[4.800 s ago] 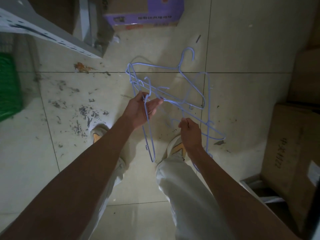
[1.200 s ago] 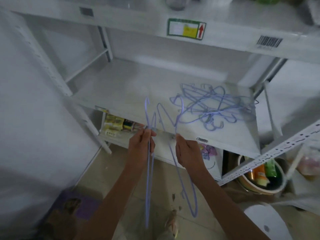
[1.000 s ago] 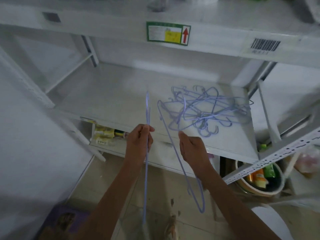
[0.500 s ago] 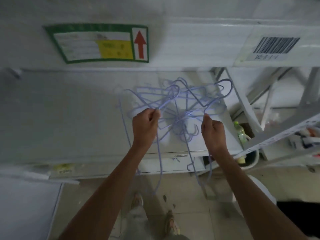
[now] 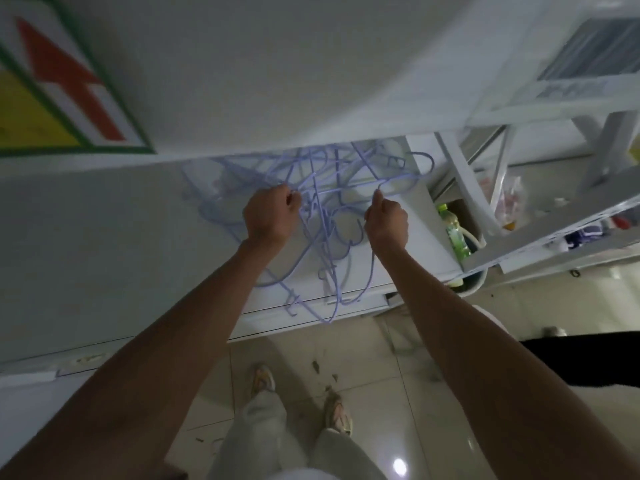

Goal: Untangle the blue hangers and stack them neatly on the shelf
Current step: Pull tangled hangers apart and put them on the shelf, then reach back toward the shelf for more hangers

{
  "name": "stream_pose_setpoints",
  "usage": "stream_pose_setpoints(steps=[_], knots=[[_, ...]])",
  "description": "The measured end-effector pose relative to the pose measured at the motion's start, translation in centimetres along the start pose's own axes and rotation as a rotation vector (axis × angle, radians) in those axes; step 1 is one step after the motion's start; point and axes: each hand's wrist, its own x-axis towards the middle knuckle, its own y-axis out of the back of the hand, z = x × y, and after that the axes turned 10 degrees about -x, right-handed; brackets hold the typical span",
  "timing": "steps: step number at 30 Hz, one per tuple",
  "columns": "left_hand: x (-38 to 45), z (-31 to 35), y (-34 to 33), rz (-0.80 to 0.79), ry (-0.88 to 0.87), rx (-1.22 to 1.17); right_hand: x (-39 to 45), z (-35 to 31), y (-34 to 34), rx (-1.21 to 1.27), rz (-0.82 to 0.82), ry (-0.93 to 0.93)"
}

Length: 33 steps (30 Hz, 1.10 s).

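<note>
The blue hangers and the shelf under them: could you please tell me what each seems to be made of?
Blue hangers: thin rods bent into hooks and loops, smooth pale blue, so probably coated wire, though slim plastic can't be ruled out. Shelf: flat, matte white sheet with a folded front edge, beside a perforated white upright, so likely painted steel.

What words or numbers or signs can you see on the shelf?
No words or numbers can be read here.
Sticker on the shelf edge: a red arrow on white beside a yellow patch, green border; no writing shows.
Barcode label on the same edge, upper right: too blurred to read.
Green bottle: its label is too small to read.
</note>
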Motion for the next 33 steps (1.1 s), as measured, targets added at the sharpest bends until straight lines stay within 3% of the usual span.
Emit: stream_pose_setpoints(steps=[5,9,13,16,20,25,28,30,33], knots=[[2.0,1.4,0.6,-0.112,0.077,0.016,1.7,0.9,2.1,-0.437,-0.114,0.194],[0.2,2.1,1.1,-0.178,0.157,-0.04,1.0,1.1,3.5,-0.377,-0.2,0.231],[-3.6,2.0,2.3,0.012,0.138,-0.013,-1.4,1.7,5.1,-0.236,-0.106,0.222],[-7.1,2.5,3.6,0.053,0.221,-0.01,-3.9,1.8,5.8,-0.223,-0.043,0.365],[-14.2,2.8,5.3,0.158,0.3,0.071,-7.9,0.8,5.2,-0.223,-0.194,0.575],[-24.8,1.2,6.9,0.267,0.505,-0.087,-15.4,-0.2,3.7,-0.229,-0.342,0.699],[-31.0,-1.2,8.9,0.369,0.596,-0.235,-21.7,0.2,2.1,-0.27,-0.404,0.888],[-35.5,-3.4,9.7,0.461,0.651,-0.282,-26.1,0.6,0.5,-0.302,-0.487,0.974],[-42.8,-6.4,8.6,0.455,0.803,-0.268,-32.2,2.4,-2.1,-0.338,-0.68,1.03]])
